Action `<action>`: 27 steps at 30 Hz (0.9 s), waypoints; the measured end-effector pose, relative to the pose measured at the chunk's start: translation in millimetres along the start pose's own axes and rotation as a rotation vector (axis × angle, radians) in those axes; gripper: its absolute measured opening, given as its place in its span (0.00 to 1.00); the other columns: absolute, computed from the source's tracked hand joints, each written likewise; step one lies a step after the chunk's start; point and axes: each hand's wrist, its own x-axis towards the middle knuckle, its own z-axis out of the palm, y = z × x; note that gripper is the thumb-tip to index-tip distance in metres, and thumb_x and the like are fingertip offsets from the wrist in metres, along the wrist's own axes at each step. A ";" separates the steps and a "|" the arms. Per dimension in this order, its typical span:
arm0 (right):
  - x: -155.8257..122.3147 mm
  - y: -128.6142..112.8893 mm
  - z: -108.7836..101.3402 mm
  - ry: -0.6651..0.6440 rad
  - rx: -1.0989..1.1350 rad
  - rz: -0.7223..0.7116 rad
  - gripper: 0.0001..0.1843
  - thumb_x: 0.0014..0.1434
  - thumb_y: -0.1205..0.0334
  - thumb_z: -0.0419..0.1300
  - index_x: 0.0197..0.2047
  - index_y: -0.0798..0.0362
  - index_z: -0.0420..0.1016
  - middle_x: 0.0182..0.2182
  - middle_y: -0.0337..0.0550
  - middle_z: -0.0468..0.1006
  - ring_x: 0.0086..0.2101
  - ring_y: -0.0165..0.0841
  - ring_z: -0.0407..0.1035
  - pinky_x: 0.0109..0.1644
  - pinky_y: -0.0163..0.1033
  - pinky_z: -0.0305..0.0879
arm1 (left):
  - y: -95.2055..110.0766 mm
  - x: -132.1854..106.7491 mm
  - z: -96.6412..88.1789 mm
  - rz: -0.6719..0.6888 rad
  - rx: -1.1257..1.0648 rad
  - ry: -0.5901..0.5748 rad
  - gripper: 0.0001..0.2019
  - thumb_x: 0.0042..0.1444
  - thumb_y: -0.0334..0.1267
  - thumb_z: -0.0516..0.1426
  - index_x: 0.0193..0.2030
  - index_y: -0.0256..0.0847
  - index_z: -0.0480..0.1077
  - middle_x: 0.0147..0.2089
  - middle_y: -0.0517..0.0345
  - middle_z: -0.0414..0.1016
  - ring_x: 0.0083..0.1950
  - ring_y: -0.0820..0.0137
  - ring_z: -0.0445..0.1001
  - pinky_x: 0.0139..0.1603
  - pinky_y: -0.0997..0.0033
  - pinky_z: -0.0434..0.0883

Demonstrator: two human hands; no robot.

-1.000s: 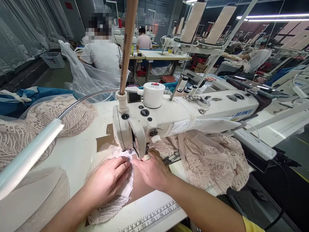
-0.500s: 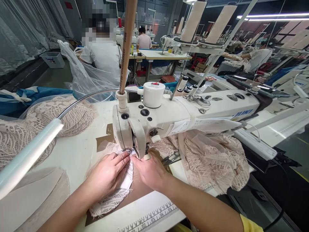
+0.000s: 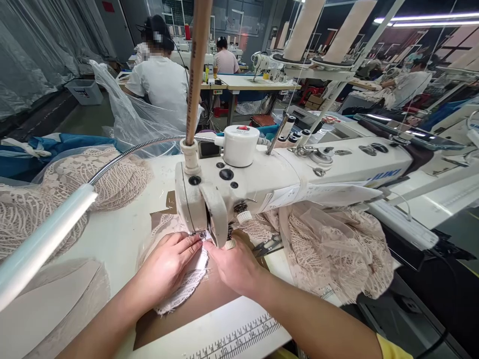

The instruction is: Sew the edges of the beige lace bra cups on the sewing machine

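A white sewing machine (image 3: 284,174) stands across the table. My left hand (image 3: 168,267) lies on a piece of beige lace (image 3: 187,284), fingers pressed together at the presser foot (image 3: 202,234). My right hand (image 3: 234,267) presses the same lace from the right, fingers closed beside the needle. The part of the lace under the foot is hidden by the machine head.
Heaps of lace lie at the left (image 3: 56,194) and behind the machine at the right (image 3: 337,249). Small snips (image 3: 267,245) rest by my right hand. A lamp on a flexible arm (image 3: 45,234) crosses the left. A ruler strip (image 3: 239,336) lines the front edge. Other people sit ahead.
The lace piece has moved away from me under the foot; less of it trails toward the table's front edge. Both hands have followed it slightly forward.
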 end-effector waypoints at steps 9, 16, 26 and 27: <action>-3.3 7.9 0.2 0.010 0.032 -0.043 0.20 0.55 0.74 0.51 0.49 0.53 0.73 0.37 0.48 0.76 0.37 0.37 0.67 0.41 0.38 0.64 | -3.3 2.6 -3.8 0.017 -0.069 0.023 0.16 0.60 0.26 0.51 0.52 0.37 0.71 0.48 0.48 0.78 0.45 0.59 0.71 0.44 0.58 0.68; -3.0 8.6 -3.3 -0.050 0.041 -0.057 0.19 0.54 0.74 0.52 0.47 0.53 0.73 0.36 0.48 0.74 0.39 0.38 0.67 0.42 0.38 0.63 | -0.2 5.0 -7.2 -0.013 -0.118 0.048 0.12 0.61 0.27 0.50 0.46 0.36 0.73 0.41 0.48 0.78 0.42 0.60 0.70 0.40 0.61 0.68; 1.6 6.3 -1.2 0.005 0.051 -0.045 0.21 0.55 0.76 0.52 0.50 0.53 0.73 0.37 0.47 0.75 0.39 0.37 0.67 0.44 0.38 0.62 | -5.3 3.7 -5.7 -0.103 -0.056 0.039 0.11 0.63 0.31 0.50 0.42 0.39 0.74 0.38 0.50 0.78 0.41 0.61 0.70 0.40 0.61 0.67; 1.1 6.8 0.3 0.016 0.047 -0.041 0.22 0.55 0.75 0.52 0.51 0.52 0.72 0.38 0.47 0.75 0.39 0.38 0.68 0.43 0.38 0.62 | -5.1 2.9 -6.0 -0.119 -0.037 0.032 0.12 0.63 0.32 0.49 0.41 0.39 0.74 0.38 0.50 0.77 0.41 0.60 0.70 0.40 0.60 0.67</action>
